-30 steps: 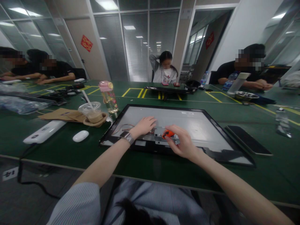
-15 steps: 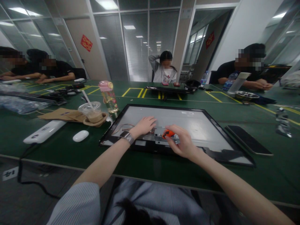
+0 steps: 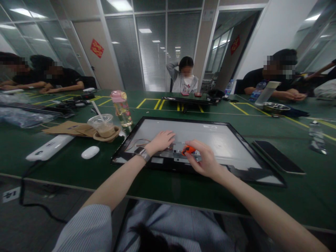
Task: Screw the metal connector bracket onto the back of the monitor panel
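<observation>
A flat display panel (image 3: 220,140) with a black frame and grey back lies on the green table in front of me. Near its front edge is a metal bracket or plate (image 3: 178,147) with small parts on it. My right hand (image 3: 206,159) grips the orange and black handle of a screwdriver (image 3: 189,149) over that plate; the tip is hidden. My left hand (image 3: 162,140), fingers stretched out, rests on the panel at the plate's left side. Thin wires (image 3: 139,142) lie on the panel near my left wrist.
Left of the panel are a plastic cup (image 3: 103,126), a drink bottle (image 3: 121,108), a white mouse-like case (image 3: 90,152) and a white device (image 3: 49,147) with a black cable. A black phone (image 3: 278,156) lies to the right. Several people sit around the table.
My hands and the screwdriver look almost unmoved. At the far right edge, another person's arm has come into view.
</observation>
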The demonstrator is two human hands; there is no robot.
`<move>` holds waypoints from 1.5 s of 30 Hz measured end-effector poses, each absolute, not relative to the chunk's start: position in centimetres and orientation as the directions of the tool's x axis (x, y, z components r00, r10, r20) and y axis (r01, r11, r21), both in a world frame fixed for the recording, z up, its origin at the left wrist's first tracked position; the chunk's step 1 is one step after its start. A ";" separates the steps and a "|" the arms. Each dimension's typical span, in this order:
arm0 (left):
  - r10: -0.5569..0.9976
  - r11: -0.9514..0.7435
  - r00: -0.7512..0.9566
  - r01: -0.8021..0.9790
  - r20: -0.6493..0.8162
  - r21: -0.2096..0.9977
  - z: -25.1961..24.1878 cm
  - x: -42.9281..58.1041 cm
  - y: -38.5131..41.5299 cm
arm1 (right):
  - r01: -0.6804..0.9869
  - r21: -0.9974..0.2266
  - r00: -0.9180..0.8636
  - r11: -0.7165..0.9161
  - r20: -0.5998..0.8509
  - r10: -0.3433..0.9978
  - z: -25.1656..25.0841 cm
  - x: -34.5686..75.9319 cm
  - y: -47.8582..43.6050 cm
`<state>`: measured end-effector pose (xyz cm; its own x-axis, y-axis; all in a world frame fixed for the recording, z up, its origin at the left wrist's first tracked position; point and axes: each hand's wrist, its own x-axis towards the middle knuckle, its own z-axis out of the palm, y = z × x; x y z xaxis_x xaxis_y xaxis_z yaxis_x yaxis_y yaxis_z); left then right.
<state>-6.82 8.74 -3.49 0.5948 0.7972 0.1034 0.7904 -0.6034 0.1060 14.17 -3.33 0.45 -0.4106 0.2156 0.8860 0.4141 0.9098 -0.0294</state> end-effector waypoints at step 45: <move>0.801 -0.599 0.590 0.788 0.105 0.139 -3.1 -6.8 8.3 | 0.402 -0.037 -0.429 0.915 0.875 0.224 0.5 14.1 -3.4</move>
